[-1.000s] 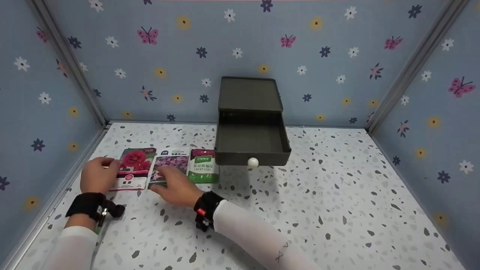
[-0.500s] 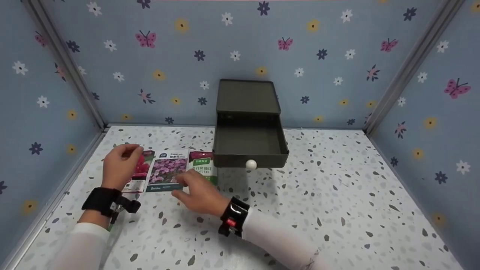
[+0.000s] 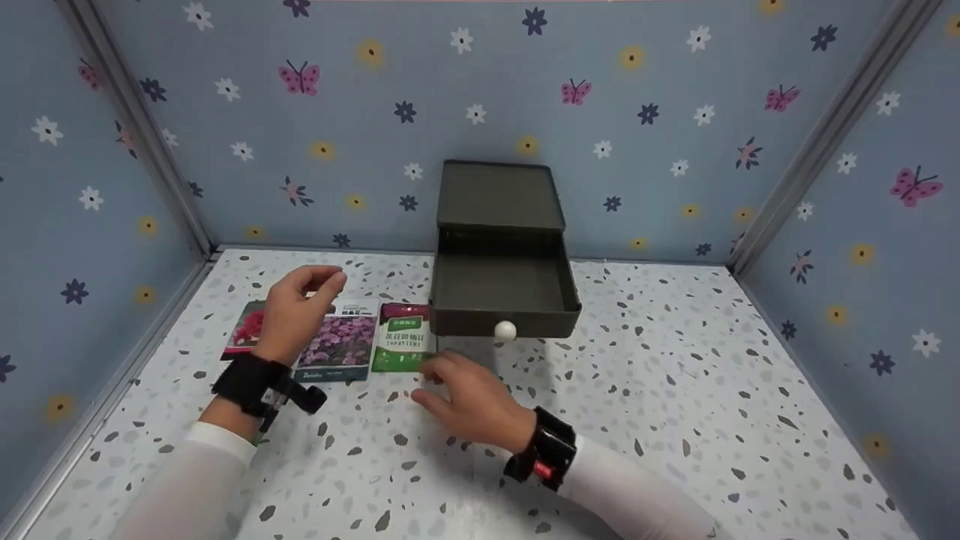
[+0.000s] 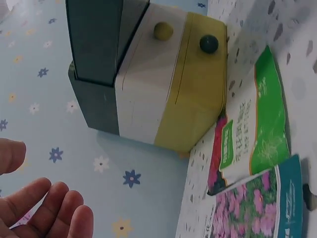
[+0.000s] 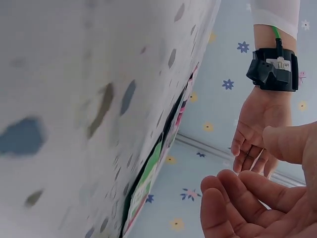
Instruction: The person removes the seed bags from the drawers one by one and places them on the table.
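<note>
Three flat seed packets lie in a row on the speckled tabletop: one with a red flower, one with pink-purple flowers, and a green-and-white one. My left hand hovers over the first two, partly covering the red-flower packet. Its fingers bend loosely around nothing, as the left wrist view confirms. Just right of the green-and-white packet is my right hand, relaxed, with thumb and fingers apart in the right wrist view. Behind it stands a small cabinet whose dark top drawer is pulled out.
Below the dark drawer, the left wrist view shows a white drawer and a yellow drawer with round knobs, both closed. Flower-patterned walls enclose the table at the back and sides. Speckled tabletop extends to the right.
Both hands have moved rightward across the packets, the left also rising farther back. The pink-purple and green-and-white packets are uncovered by the right hand. The drawer stays pulled out.
</note>
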`<state>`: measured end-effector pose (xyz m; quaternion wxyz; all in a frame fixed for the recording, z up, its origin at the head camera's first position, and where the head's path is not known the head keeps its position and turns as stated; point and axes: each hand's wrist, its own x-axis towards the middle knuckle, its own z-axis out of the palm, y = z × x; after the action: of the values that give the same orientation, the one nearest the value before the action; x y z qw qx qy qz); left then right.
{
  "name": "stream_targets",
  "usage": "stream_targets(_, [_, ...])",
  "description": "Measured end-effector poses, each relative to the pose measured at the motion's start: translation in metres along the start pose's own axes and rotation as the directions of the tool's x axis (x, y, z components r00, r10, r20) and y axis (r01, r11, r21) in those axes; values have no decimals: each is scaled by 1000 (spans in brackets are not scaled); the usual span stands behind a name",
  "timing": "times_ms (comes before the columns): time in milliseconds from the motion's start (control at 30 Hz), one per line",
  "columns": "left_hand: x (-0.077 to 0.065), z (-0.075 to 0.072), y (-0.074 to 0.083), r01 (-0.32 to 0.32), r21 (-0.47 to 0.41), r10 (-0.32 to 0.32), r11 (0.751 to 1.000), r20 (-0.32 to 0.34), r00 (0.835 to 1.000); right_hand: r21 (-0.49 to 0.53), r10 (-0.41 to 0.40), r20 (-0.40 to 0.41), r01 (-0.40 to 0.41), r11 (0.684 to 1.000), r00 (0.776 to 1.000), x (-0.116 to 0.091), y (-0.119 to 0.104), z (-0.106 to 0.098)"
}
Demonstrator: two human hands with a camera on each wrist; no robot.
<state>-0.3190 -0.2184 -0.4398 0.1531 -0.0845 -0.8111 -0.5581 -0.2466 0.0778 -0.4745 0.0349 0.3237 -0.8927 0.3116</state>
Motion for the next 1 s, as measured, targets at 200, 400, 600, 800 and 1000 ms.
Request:
stream_targets(200, [10, 21, 15, -51, -18, 52, 999, 55, 997, 5, 23, -33, -22, 1000, 999, -23, 13, -19])
stream_targets(400, [16, 41, 23, -86, -33, 88, 996, 71, 994, -28, 5, -102, -8, 1000, 995, -42, 22, -36])
stream_targets(600, [20, 61, 35, -110, -81, 117, 991, 93, 989, -20, -27, -168, 24, 1000, 985, -55, 29, -50])
stream_targets(800, [29, 77, 49, -107, -112, 118, 988, 95, 988, 12, -53, -217, 57, 998, 975, -61, 32, -60])
stream_targets(1000, [37, 87, 59, -105, -115, 118, 988, 110, 987, -68, -119, -321, 102, 992, 940, -62, 31, -67])
